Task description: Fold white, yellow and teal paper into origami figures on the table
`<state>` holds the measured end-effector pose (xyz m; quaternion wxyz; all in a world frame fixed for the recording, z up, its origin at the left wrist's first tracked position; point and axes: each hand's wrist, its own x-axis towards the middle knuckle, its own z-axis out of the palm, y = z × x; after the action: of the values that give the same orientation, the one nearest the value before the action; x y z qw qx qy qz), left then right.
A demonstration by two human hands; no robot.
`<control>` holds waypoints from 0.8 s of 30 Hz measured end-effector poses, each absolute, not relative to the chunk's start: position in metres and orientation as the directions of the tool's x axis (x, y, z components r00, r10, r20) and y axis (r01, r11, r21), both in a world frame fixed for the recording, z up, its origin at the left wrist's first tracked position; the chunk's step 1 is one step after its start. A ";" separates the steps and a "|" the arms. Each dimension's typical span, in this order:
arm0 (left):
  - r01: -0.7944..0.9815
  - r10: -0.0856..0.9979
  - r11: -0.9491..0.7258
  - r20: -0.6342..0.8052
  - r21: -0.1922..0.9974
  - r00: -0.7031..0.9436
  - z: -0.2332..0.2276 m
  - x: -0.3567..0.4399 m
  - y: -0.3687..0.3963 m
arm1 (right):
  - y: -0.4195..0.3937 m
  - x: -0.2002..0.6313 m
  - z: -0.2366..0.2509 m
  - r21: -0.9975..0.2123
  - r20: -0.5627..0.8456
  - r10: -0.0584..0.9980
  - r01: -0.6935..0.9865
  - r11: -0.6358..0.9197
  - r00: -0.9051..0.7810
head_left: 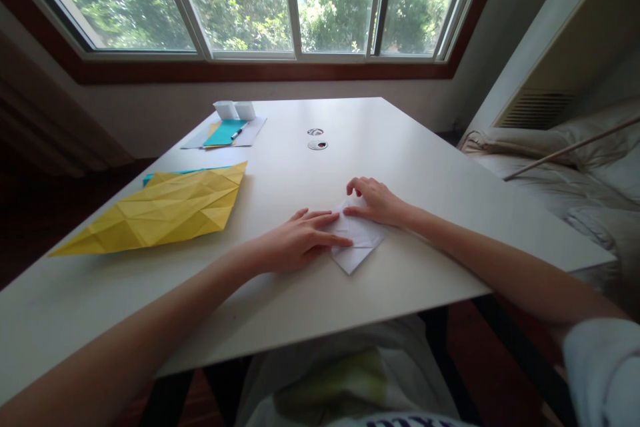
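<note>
A small folded sheet of white paper (356,235) lies on the white table, one corner pointing at me. Fold lines cross its surface. My left hand (297,240) rests on its left side with fingers stretched out, the fingertips pressing on the paper. Over the far right part is my right hand (376,203), its thumb on the paper and its index finger curled, with a gap between them. Part of the paper's far edge is hidden under the hands.
A large creased yellow paper (175,210) lies at the left, over a teal piece (150,178). Farther back are teal paper (225,132), a pen (239,131), white sheets (256,133) and two white containers (235,110). Two round items (317,145) sit mid-table. A sofa (540,167) stands right.
</note>
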<state>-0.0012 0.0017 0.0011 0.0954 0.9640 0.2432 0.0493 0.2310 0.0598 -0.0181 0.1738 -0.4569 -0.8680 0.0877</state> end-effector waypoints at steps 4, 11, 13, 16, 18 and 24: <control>0.471 0.489 -0.857 0.039 0.206 0.872 0.000 -0.001 0.002 | 0.063 0.231 -0.019 -0.318 0.236 0.845 0.783 0.534 -0.481; 0.486 0.498 -0.853 0.018 0.190 0.867 -0.002 -0.002 0.002 | 0.066 0.229 -0.022 -0.308 0.267 0.850 0.795 0.523 -0.455; 0.490 0.501 -0.851 0.014 0.188 0.865 -0.001 -0.002 0.002 | 0.068 0.229 -0.023 -0.294 0.280 0.853 0.806 0.513 -0.441; 0.494 0.505 -0.848 0.011 0.192 0.863 -0.001 -0.002 0.002 | 0.070 0.228 -0.024 -0.282 0.296 0.856 0.817 0.502 -0.424; 0.493 0.506 -0.847 0.015 0.200 0.862 -0.002 -0.002 0.002 | 0.071 0.228 -0.025 -0.279 0.304 0.855 0.819 0.501 -0.420; 0.498 0.512 -0.841 0.014 0.210 0.859 0.000 -0.002 0.002 | 0.070 0.230 -0.022 -0.309 0.363 0.832 0.789 0.531 -0.419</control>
<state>-0.0017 0.0019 0.0000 0.1000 0.9589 0.2633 0.0348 0.2300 0.0696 -0.0215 0.2416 -0.4819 -0.8410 0.0453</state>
